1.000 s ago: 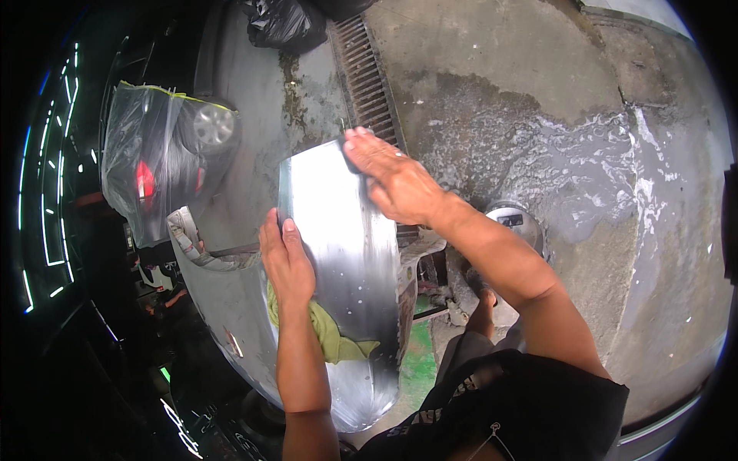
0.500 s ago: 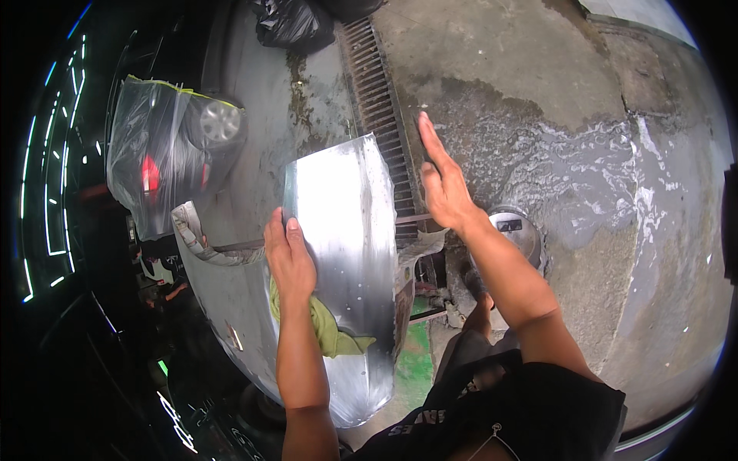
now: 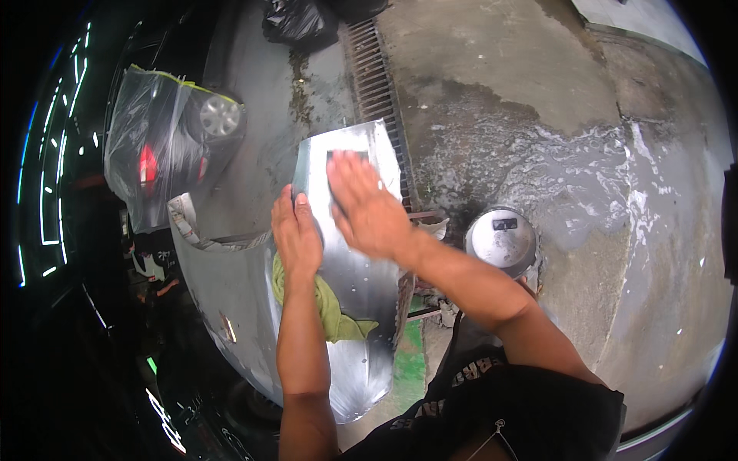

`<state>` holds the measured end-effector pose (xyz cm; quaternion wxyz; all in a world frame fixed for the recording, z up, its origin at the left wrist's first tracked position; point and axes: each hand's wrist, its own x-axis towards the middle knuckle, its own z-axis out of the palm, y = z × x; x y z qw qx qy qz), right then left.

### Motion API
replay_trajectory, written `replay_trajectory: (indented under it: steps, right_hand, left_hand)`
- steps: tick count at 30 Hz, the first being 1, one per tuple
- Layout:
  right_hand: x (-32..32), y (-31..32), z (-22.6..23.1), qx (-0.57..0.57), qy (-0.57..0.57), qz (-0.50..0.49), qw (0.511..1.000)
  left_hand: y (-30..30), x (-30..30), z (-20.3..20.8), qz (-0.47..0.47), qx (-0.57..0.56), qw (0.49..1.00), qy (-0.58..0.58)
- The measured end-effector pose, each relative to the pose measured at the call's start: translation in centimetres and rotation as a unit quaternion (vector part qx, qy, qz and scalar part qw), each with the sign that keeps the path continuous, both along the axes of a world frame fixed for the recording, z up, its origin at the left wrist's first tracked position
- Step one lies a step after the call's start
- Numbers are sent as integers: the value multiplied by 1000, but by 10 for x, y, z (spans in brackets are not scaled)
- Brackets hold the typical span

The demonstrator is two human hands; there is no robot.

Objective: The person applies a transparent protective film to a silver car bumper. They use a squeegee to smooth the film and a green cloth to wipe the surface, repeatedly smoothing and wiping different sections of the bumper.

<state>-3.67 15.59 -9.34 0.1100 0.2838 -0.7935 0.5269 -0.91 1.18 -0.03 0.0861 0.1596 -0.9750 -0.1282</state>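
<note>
A grey car fender [image 3: 223,276] with a shiny wet top face [image 3: 357,373] lies before me. My left hand [image 3: 297,234] rests along the left side of that face, fingers stretched out and holding nothing I can see. Across the far part of the face lies my right hand [image 3: 369,201], flat and slightly blurred, its fingers extended. A dark patch shows at its fingertips; I cannot tell whether this is a thin sheet or a reflection. A crumpled green cloth [image 3: 342,321] lies on the fender beside my left wrist.
On the floor to the right stands a round container [image 3: 484,250] with a dark rectangular piece [image 3: 504,224] in it. A drain grate [image 3: 369,61] runs beyond the fender. Wet, foamy floor [image 3: 569,165] spreads right. Plastic-wrapped car parts [image 3: 173,115] and black bags [image 3: 296,19] stand farther off.
My right hand has swung left from above the drain grate onto the fender's shiny face. My left hand has stayed nearly in place.
</note>
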Motion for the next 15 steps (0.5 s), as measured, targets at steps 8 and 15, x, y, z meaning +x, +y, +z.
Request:
replay_trajectory:
  steps: [8,15]
  right_hand:
    - [-36,-8,12,0,-17,-92,996]
    - [71,2,9,143,51,104,983]
  left_hand:
    - [-1,-4,1,-5,33,999,18]
    - [-23,2,-9,22,170,984,53]
